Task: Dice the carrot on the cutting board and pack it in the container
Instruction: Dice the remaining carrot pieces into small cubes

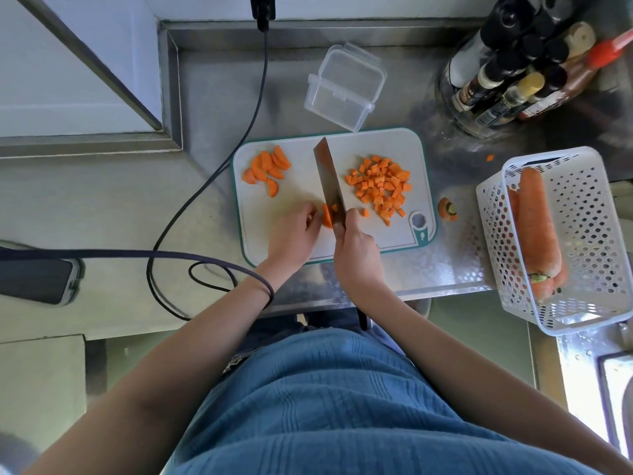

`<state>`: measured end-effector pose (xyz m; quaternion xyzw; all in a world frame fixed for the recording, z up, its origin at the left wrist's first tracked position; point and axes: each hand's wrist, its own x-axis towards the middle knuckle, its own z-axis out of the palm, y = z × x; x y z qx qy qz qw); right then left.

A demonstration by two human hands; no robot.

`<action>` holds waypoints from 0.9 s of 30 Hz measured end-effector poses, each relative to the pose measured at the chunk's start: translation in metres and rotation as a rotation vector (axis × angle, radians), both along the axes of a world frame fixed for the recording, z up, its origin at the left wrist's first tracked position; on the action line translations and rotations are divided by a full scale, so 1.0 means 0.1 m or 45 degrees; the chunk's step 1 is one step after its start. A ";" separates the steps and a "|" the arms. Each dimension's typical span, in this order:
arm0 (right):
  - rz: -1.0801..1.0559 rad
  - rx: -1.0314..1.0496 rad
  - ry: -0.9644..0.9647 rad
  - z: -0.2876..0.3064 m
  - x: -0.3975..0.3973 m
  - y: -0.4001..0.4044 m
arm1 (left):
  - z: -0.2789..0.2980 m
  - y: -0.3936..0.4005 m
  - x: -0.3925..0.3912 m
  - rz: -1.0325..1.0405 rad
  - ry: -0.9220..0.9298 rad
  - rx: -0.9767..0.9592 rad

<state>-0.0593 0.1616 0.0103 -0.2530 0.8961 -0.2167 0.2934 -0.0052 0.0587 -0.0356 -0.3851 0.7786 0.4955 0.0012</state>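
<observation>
A white cutting board (301, 186) with a teal rim lies on the steel counter. Half-round carrot slices (267, 169) are piled at its far left. A heap of carrot dice (380, 186) covers its right side. My right hand (356, 252) grips a cleaver (329, 180), blade down on a carrot piece (327, 217) near the board's front. My left hand (294, 234) steadies that piece with its fingertips. A clear plastic container (342, 87) stands open and holds nothing, just behind the board.
A white perforated basket (582, 234) with whole carrots (534, 228) sits at the right. A carrot top end (447, 209) lies beside the board. Bottles (513, 70) crowd the back right. A black cable (212, 176) loops over the counter at left, near a phone (37, 279).
</observation>
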 end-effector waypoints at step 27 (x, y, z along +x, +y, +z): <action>0.127 0.386 0.086 -0.18 0.06 -0.12 | -0.08 0.08 -0.07 0.128 0.065 0.098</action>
